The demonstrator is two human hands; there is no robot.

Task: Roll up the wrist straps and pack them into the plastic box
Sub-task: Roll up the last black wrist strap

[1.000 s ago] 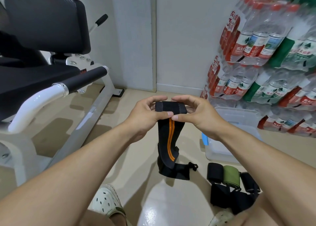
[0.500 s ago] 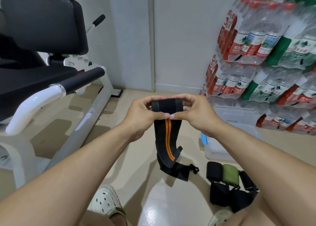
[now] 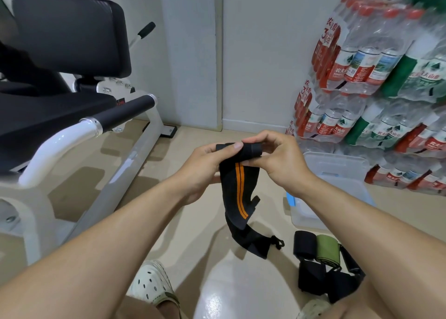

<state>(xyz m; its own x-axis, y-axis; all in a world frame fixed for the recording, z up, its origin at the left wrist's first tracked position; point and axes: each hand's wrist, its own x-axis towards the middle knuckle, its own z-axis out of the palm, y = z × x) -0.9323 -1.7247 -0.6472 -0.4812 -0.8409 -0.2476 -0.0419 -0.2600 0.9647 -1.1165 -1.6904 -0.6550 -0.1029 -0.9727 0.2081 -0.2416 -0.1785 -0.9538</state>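
Now the left hand [image 3: 202, 166] and right hand [image 3: 277, 160] have turned another wrap, fingers pinching the roll of the wrist strap [image 3: 237, 188], so less tail dangles below them.

Plastic box [image 3: 337, 173] behind wrist straps [image 3: 323, 263], bottles [image 3: 376, 77] beyond.
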